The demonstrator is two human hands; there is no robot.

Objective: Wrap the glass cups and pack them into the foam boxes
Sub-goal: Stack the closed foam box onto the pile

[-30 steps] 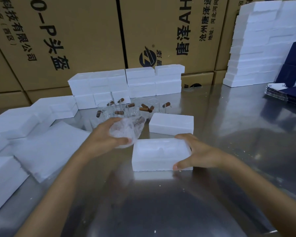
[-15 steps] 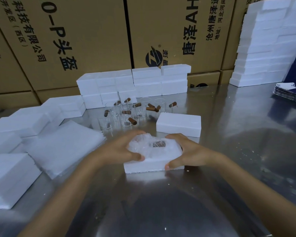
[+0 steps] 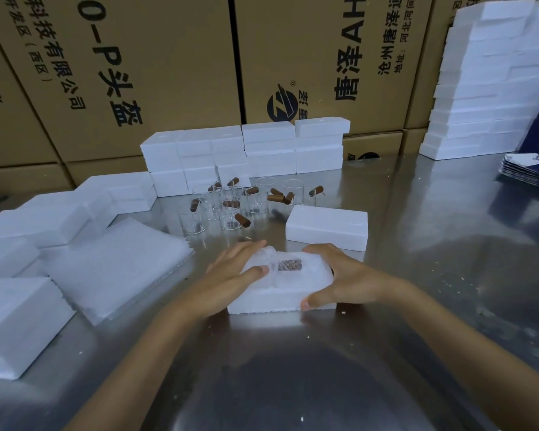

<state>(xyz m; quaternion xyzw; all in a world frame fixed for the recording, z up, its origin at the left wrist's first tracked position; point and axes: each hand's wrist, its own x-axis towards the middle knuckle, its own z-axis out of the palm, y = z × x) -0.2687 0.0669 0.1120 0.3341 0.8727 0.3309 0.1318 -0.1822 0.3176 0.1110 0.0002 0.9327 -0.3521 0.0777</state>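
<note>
A wrapped cup (image 3: 282, 269) lies on its side in the open foam box (image 3: 280, 298), near the middle of the steel table (image 3: 417, 275); its brown handle shows through the bubble wrap. The left hand (image 3: 234, 272) lies over the left end of the bundle — fingers fairly straight, thumb laid on the wrap, pressing down. The right hand (image 3: 339, 275) grips the box's right end, fingers curled over the far edge and thumb on the near side.

Just beyond, to the right, a second foam box (image 3: 326, 227) sits closed and apart from the first. Farther off, a cluster of bare cups (image 3: 231, 206) stands on the table, brown handles pointing various ways. To the left of the hands lies a stack of wrap sheets (image 3: 112, 269), with more foam pieces (image 3: 38, 225) spread along the left edge. A low wall of foam boxes (image 3: 246, 150) stands behind the cups, and a tall stack of foam (image 3: 492, 82) rises at the far right — beside it, dark blue flat cartons (image 3: 532, 172). Printed cardboard boxes (image 3: 168, 63) fill the background.
</note>
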